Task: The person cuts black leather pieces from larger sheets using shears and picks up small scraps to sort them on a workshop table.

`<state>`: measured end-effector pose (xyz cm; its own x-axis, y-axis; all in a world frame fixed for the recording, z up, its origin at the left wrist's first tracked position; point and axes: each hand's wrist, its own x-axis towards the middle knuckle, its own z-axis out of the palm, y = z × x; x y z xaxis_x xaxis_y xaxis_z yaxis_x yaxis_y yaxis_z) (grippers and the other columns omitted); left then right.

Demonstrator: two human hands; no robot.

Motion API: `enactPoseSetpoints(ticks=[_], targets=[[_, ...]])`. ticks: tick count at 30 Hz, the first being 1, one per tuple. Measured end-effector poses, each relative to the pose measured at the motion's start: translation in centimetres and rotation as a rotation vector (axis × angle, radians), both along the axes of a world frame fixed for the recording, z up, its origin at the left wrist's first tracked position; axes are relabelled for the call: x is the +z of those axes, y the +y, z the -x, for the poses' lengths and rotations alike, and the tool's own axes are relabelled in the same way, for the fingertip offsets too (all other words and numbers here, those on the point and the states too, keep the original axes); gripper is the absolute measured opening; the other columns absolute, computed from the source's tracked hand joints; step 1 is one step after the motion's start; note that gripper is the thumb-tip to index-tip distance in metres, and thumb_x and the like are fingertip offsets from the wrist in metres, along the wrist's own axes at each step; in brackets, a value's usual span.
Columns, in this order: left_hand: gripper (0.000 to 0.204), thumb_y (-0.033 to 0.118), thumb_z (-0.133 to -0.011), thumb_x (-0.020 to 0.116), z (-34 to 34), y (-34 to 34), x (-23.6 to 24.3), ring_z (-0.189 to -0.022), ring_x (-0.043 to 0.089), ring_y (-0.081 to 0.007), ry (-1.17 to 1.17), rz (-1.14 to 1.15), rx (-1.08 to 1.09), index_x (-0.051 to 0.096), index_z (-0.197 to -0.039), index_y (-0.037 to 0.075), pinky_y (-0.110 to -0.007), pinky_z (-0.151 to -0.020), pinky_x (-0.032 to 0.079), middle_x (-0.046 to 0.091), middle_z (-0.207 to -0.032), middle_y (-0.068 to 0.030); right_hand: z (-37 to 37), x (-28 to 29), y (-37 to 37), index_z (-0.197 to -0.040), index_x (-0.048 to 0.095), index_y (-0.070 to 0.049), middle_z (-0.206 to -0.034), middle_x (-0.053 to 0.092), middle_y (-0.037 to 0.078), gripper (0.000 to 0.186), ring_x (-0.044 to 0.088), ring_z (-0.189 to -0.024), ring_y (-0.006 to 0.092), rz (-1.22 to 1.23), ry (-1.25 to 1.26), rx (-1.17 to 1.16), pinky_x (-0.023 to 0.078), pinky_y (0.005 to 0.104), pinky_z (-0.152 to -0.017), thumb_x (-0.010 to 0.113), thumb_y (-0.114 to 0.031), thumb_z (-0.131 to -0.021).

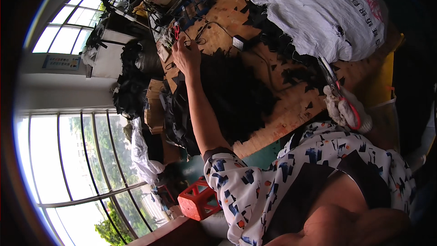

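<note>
My right hand (343, 111) wears a whitish knit glove and grips large scissors (354, 114) with red handles. Their metal blades point away from me, the tips lying by the lower edge of a white woven sack (323, 13). My bare left hand (186, 57) stretches to the far left part of the wooden table (268, 130). Its thumb and fingers look apart, with the fingertips at a small red item (176, 30) whose kind I cannot make out. To the right of my left forearm spreads a big heap of black fabric pieces (232, 95).
A black box with a cord (238, 42) and a blue plastic basket (193, 9) are farther back on the table. Black scraps (302, 76) lie near the sack. At the left are stacked brown cardboard pieces (154, 105), a red stool (198, 200) and barred windows (77, 155).
</note>
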<state>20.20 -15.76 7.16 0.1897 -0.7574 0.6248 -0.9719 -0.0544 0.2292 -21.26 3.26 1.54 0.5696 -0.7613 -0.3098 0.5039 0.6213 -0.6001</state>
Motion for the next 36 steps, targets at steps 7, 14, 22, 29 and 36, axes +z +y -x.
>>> enactPoseSetpoints(ticks=[7, 14, 22, 29, 36], targets=[[0.016, 0.025, -0.077, 0.06, 16.4, 5.2, -7.0, -0.071, 0.062, -0.031, 0.128, -0.456, -0.588, 0.065, -0.079, 0.01, -0.04, -0.063, 0.049, 0.064, -0.076, -0.0115, 1.5, -2.4, -0.7, -0.104, 0.042, -0.008, -0.055, 0.047, 0.005, 0.039, 0.044, -0.041, 0.0122, 0.205, -0.109, -0.067, 0.034, 0.0213, -0.035, 0.048, -0.043, -0.089], [0.022, 0.027, -0.073, 0.065, 24.1, 4.1, -11.5, -0.077, 0.06, -0.0317, 0.272, -0.397, -0.63, 0.062, -0.085, 0.009, -0.041, -0.066, 0.047, 0.062, -0.079, -0.0116, 3.7, 2.4, -0.3, -0.097, 0.044, -0.013, -0.058, 0.047, 0.002, 0.031, 0.043, -0.039, 0.0114, -0.465, -0.404, -0.338, 0.036, 0.0226, -0.032, 0.041, -0.043, -0.091], [0.08, 0.041, -0.057, 0.074, 26.8, 0.6, -11.0, -0.122, 0.032, -0.0374, -0.366, -0.213, -0.883, 0.044, -0.122, 0.005, -0.061, -0.103, 0.011, 0.043, -0.125, -0.0147, 2.7, -3.6, 1.1, -0.1, 0.043, -0.011, -0.056, 0.046, 0.004, 0.032, 0.041, -0.037, 0.0121, -0.327, -0.384, -0.255, 0.035, 0.0232, -0.032, 0.042, -0.042, -0.091], [0.099, 0.05, -0.052, 0.077, 23.9, -2.2, -10.3, -0.13, 0.024, -0.0333, -0.12, -0.542, -0.825, 0.034, -0.134, 0.014, -0.066, -0.099, 0.016, 0.027, -0.142, -0.0099, 3.6, -0.2, 1.2, -0.096, 0.044, -0.01, -0.054, 0.045, 0.002, 0.031, 0.041, -0.036, 0.0095, -0.022, -0.128, -0.196, 0.034, 0.0219, -0.03, 0.042, -0.04, -0.092], [0.071, 0.045, -0.06, 0.067, 26.9, -2.0, -10.4, -0.115, 0.042, -0.0314, -0.318, -0.597, -0.724, 0.046, -0.123, 0.017, -0.061, -0.093, 0.026, 0.052, -0.119, -0.0118, 3.2, -2.1, -0.1, -0.095, 0.043, -0.009, -0.054, 0.044, 0.002, 0.03, 0.042, -0.035, 0.0101, -0.055, -0.344, -0.109, 0.036, 0.0214, -0.03, 0.042, -0.039, -0.092]])
